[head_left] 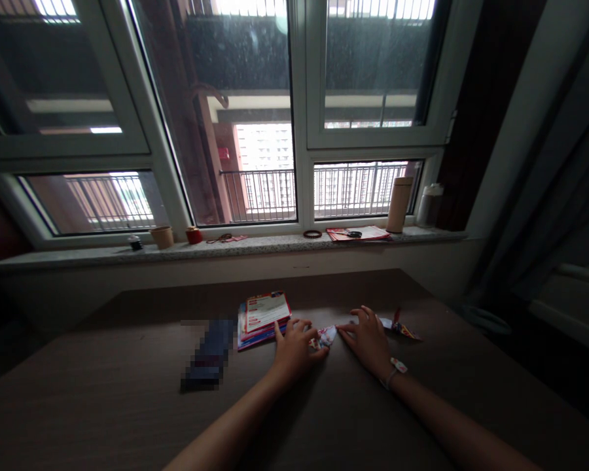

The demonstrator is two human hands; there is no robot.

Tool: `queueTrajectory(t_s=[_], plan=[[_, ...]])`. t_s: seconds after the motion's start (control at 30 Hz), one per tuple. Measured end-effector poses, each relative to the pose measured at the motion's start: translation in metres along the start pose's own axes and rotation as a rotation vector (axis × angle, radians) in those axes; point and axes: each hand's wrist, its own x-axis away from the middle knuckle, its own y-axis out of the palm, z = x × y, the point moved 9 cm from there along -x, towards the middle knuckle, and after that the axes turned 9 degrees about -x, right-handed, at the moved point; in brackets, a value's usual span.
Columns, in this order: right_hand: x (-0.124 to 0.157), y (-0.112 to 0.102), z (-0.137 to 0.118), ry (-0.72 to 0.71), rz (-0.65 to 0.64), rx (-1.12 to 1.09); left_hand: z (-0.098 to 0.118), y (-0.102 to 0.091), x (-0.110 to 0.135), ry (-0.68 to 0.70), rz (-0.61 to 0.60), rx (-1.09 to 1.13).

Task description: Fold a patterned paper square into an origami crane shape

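Left hand rests, fingers curved, on the left end of a folded paper; right hand has fingertips at its right tip. Cannot tell whether either pinches. Paper lies on the table between them. Judged part-done: folds made, final shape unclear. Folded scrap to the right; paper stack left, lying flat. Far windowsill: cup, upright flask, lidded bottle; contents not visible.

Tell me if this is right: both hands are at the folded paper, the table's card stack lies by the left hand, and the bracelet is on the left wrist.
Wrong wrist: the head view shows the bracelet on the right hand's wrist. The card stack does lie by the left hand, and both hands are at the folded paper.
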Motion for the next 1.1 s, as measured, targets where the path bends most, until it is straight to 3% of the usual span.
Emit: queueTrajectory(t_s=[0.43, 0.83, 1.1], plan=[[-0.0006, -0.0011, 0.0052, 0.04, 0.038, 0.023, -0.0003, -0.0003, 0.0016, -0.022, -0.017, -0.003], [0.0018, 0.0005, -0.0001, -0.012, 0.003, 0.011, -0.0041, 0.0017, 0.0065, 0.01, 0.002, 0.042], [0.0025, -0.0062, -0.0016, -0.059, 0.066, 0.021, -0.0018, 0.0039, 0.0066, 0.042, -0.03, 0.052]])
